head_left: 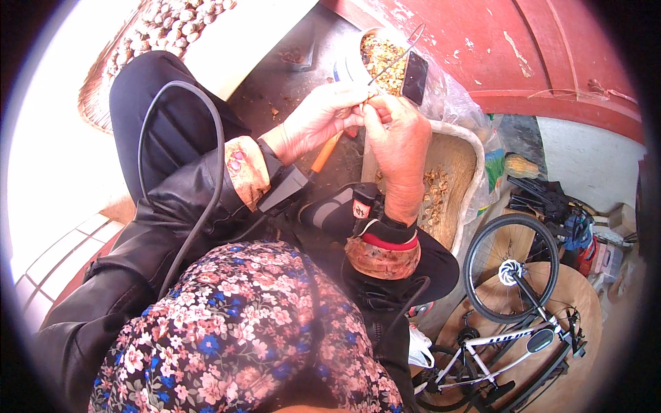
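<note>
My left hand [313, 120] and my right hand [397, 144] meet fingertip to fingertip in front of me, both closed in a pinch. Between them is a small brownish nut piece [363, 105], mostly covered by the fingers. Just beyond the hands stands a pale bucket [349, 67] holding yellow-brown nut pieces [383, 58]. A dark phone [414, 78] leans at the bucket's right side. Below the hands shows a tool's orange handle [326, 153], partly hidden by my left wrist. Under my right forearm lies a shallow tray [469, 141] with scattered shell bits [435, 189].
Whole round nuts [169, 27] fill a woven basket [89, 96] at the far left, beside a pale board [265, 34]. Clear plastic bags [447, 96] bunch against a red door [509, 48]. A white bicycle [492, 351] and a round wooden board [585, 296] occupy the lower right.
</note>
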### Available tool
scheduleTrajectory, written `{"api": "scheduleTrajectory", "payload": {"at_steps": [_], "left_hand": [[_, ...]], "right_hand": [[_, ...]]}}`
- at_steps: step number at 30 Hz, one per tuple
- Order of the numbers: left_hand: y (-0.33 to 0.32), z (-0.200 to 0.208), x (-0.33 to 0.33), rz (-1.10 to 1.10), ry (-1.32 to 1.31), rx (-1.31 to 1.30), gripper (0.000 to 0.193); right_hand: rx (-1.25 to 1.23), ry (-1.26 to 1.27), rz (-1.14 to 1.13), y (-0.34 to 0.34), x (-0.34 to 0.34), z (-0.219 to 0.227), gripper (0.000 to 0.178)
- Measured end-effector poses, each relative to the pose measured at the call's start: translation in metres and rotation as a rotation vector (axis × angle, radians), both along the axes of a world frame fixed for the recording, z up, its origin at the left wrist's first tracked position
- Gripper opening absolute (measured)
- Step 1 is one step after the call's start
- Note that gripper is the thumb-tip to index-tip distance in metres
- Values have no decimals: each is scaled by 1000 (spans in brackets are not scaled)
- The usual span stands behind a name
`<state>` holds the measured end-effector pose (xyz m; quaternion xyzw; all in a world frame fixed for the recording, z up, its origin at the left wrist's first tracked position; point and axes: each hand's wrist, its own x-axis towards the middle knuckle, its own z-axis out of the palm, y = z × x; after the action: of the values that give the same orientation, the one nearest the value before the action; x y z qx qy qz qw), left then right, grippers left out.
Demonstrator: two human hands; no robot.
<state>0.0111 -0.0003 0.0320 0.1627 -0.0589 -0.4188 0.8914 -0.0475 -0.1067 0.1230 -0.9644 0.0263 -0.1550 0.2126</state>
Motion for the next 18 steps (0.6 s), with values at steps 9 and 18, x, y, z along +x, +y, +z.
{"api": "scheduleTrajectory", "payload": {"at_steps": [9, 18], "left_hand": [[1, 8, -3, 51, -16, -9, 21], [1, 7, -2, 9, 15, 2, 23]], "right_hand": [[-42, -27, 15, 0, 1, -2, 7], [-85, -21, 19, 0, 1, -2, 6]]}}
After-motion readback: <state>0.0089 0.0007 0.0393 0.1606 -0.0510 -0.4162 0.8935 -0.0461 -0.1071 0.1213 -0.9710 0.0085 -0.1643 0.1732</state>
